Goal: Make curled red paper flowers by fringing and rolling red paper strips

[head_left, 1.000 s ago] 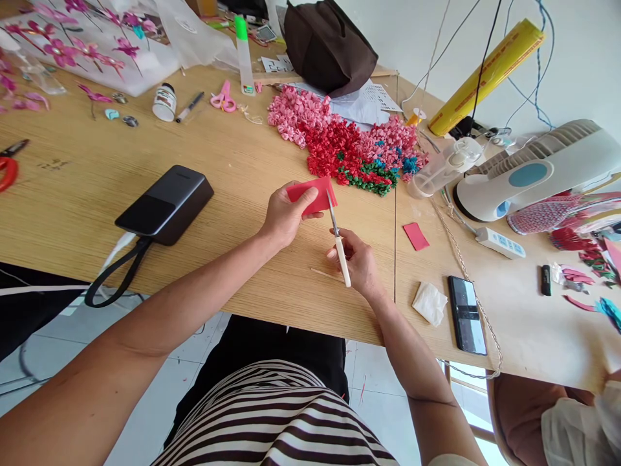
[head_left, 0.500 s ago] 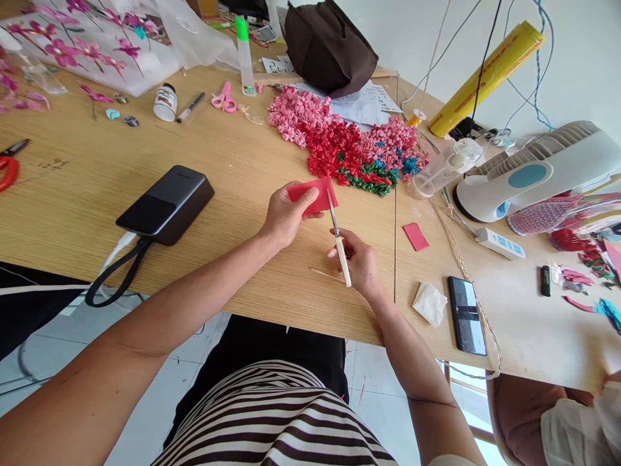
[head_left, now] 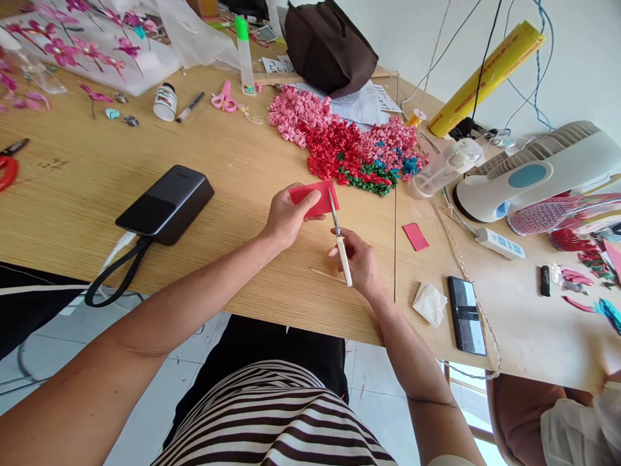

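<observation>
My left hand (head_left: 290, 217) pinches a red rectangular piece (head_left: 320, 199), paper or cloth, with the thumb on top. In my right hand (head_left: 359, 259) is a pair of scissors (head_left: 343, 255) with white handles. Their narrow metal blades lie across the right end of the red piece, close to its edge. Some of my right fingers are hidden behind the scissors' handles. A thin pale stick (head_left: 326, 274) lies on the table below my hands. To the right lies a smaller red piece (head_left: 416, 237), flat on the wood.
Pink, red and green ribbon-like bits (head_left: 339, 145) are heaped beyond my hands. A black power bank (head_left: 165, 204) stands left. Right are a folded tissue (head_left: 429, 304), a phone (head_left: 466, 315), a power strip (head_left: 499, 243) and a white fan (head_left: 528, 175). Another person sits at lower right.
The red piece, my left hand and the scissors have shifted very slightly right and down. Both hands keep their hold, and the things on the table stay put.
</observation>
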Motion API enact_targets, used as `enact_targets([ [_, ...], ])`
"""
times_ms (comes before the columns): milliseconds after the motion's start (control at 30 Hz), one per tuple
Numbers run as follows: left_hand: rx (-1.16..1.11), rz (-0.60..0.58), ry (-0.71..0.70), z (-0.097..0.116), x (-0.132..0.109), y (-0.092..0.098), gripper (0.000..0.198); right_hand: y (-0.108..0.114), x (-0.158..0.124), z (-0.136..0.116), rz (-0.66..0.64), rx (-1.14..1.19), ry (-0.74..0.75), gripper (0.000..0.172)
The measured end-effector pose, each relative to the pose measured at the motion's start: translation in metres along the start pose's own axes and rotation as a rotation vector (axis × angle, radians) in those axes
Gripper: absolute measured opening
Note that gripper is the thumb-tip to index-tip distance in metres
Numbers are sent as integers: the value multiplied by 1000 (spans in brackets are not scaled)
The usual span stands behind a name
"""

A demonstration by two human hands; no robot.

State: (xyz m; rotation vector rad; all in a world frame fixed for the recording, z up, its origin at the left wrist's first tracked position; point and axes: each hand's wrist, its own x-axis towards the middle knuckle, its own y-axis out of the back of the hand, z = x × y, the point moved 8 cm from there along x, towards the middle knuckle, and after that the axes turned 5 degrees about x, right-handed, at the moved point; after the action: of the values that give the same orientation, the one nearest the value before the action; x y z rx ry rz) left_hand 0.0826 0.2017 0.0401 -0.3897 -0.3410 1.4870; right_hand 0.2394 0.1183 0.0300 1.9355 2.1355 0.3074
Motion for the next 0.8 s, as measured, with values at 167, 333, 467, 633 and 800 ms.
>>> enact_targets([
  [167, 7, -6, -12, 3, -1, -1, 47, 1, -1, -5, 1, -21, 1, 56],
  [333, 45, -8, -8, 5, -4, -3, 51, 2, -1, -7, 5, -23, 5, 59],
  [467, 49, -22, -9, 4, -4, -4, 53, 2, -1, -5, 5, -11, 2, 58],
  [633, 39, -29, -12, 3, -4, -3, 51, 2, 0, -1, 6, 3, 7, 53],
  [800, 63, -21, -3, 1, -3, -2, 51, 2, -1, -1, 2, 6, 12, 51],
])
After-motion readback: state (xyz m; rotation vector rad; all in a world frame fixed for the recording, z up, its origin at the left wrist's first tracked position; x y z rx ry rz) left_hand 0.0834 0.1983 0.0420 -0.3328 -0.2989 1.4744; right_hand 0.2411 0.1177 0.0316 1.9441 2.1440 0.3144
